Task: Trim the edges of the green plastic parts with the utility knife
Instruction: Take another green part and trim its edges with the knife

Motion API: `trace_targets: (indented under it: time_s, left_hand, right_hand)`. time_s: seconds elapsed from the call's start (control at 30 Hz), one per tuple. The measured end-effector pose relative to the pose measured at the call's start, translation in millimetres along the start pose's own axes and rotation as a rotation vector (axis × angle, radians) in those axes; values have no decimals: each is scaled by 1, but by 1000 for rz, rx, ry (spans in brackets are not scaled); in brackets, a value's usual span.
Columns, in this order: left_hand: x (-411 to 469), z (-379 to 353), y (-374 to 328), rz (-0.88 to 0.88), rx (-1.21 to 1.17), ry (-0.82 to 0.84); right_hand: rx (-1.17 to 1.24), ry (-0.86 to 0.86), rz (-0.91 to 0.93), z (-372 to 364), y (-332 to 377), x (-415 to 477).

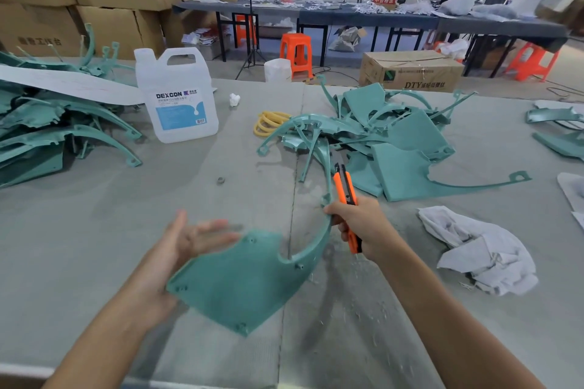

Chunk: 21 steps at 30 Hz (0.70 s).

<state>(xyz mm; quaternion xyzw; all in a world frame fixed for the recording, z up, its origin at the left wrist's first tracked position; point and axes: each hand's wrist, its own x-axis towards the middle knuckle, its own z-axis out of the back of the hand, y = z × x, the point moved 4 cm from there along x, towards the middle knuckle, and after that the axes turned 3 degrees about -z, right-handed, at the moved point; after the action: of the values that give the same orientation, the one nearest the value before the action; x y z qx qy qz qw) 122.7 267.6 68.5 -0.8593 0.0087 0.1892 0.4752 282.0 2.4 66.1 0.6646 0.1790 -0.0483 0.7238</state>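
Note:
A green plastic part (240,281) with a flat panel and a curved arm hangs above the table in front of me. My right hand (360,227) grips the orange utility knife (346,196) and pinches the tip of the part's curved arm with its fingers. The knife points away from me, its tip over the pile. My left hand (186,243) is blurred, fingers spread, palm up beside and partly behind the panel's left edge; whether it touches the part is unclear. A pile of green parts (395,142) lies beyond the knife.
Another heap of green parts (53,129) lies at the left. A clear Dexcon jug (177,95), yellow tubing (268,123), a small metal ring (221,180) and a white rag (480,249) sit on the grey table (94,230). Plastic shavings litter the surface near me.

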Motion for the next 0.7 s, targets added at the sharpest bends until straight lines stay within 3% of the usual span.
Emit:
trace_targets:
  time_s: [0.07,0.1,0.17,0.27,0.33,0.4,0.7]
  left_hand:
    - [-5,18,-17,-327,334,-310]
    - [-11,16,-24,-474,585,-386]
    - [-21,0,-22,-656,1052,-317]
    - [-12,-22,12,-620,1650,-97]
    - [-4,-29,30,-520,1699,-80]
    - [3,-26,36,-532,1650,-133]
    - [12,-32,44,-572,1689,-219]
  right_hand:
    - [19,-44,-38,1,-9,5]
    - [27,-65,-52,0,-13,7]
    - [40,-95,-77,-2,-18,10]
    - [110,-93,-105,-11,-20,11]
    - [134,-82,-81,-13,-18,8]
    - [73,-67,-14,-12,-16,3]
    - [-475,-32,351,-5,-27,-49]
